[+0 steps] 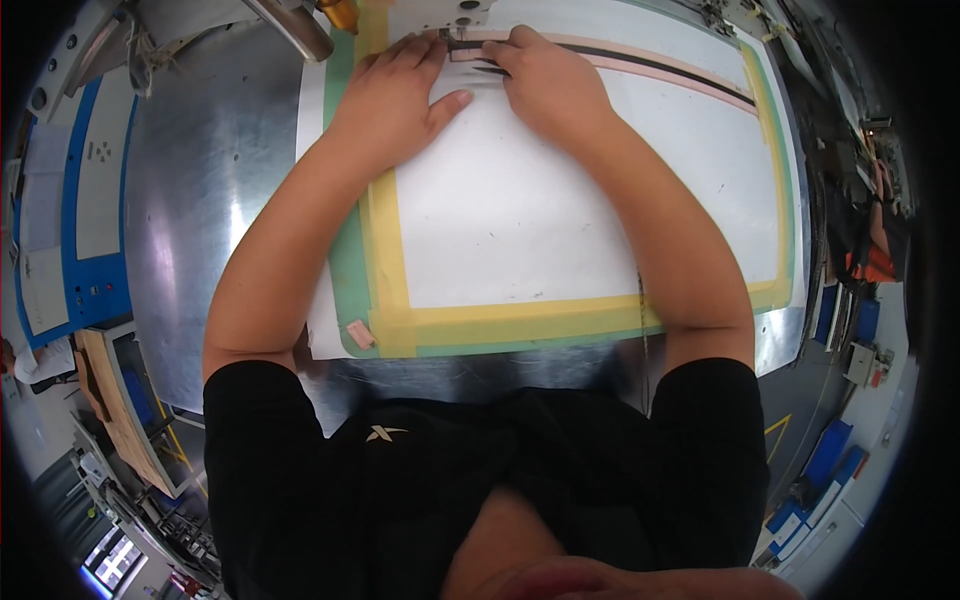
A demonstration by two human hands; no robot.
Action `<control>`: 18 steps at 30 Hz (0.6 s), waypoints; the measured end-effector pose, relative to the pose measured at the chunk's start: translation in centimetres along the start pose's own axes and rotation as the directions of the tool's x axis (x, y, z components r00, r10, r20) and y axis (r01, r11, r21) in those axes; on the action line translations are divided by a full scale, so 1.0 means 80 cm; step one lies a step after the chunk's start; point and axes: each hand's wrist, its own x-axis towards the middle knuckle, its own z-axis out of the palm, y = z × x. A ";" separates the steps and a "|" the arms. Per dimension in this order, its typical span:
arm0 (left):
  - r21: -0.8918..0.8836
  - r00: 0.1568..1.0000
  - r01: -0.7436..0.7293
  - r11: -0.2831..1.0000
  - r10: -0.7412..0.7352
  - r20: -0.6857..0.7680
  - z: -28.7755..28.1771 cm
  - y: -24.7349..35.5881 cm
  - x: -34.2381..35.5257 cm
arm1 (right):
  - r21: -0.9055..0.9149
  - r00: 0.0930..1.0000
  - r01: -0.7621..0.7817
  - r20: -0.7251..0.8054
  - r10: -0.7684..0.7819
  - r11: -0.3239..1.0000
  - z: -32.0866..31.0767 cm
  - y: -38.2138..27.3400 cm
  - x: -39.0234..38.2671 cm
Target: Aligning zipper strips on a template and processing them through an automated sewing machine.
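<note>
A long pink strip (pixel 680 80) with a black band along its middle runs from the machine head (pixel 465 12) at the top toward the right. My left hand (pixel 398 95) lies flat at the strip's left end, fingers stretched forward and thumb apart. Its fingertips are close beside the machine's foot, partly out of sight. My right hand (pixel 550 80) has its fingers bent, with a fingertip pressing on the strip. A slim dark tool with two pointed tips (pixel 490 69) sticks out leftward from under this hand; the rest of it is hidden, so its exact kind cannot be told.
White sheeting (pixel 520 220), edged with yellow and green tape (pixel 520 312), covers the metal table (pixel 190 200). A small pink piece (pixel 360 333) lies at the near left corner. A metal cylinder (pixel 295 28) juts in at the upper left. A blue-and-white cabinet (pixel 100 180) stands farther left.
</note>
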 end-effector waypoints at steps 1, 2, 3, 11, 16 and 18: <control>-0.004 1.000 0.001 1.000 -0.001 0.000 0.000 0.000 0.000 | 0.001 1.000 0.001 -0.006 -0.001 1.000 0.000 0.000 0.000; -0.009 1.000 0.004 1.000 -0.004 -0.001 -0.001 0.000 0.000 | 0.001 1.000 0.003 -0.011 -0.003 1.000 -0.001 -0.001 -0.001; -0.008 1.000 0.004 1.000 -0.004 -0.003 -0.001 0.001 -0.001 | 0.005 1.000 0.005 -0.016 -0.005 1.000 -0.002 -0.001 -0.001; -0.018 1.000 0.015 1.000 -0.015 0.006 -0.004 0.002 0.000 | -0.010 1.000 0.012 -0.020 -0.012 1.000 -0.003 -0.001 0.001; -0.003 0.999 0.018 1.000 -0.018 0.026 -0.007 0.004 0.002 | -0.007 0.998 0.035 -0.053 -0.036 0.999 0.001 0.003 0.001; -0.011 0.999 0.015 1.000 -0.015 0.036 -0.008 0.004 0.002 | -0.007 0.998 0.043 -0.053 -0.043 0.999 0.002 0.005 0.001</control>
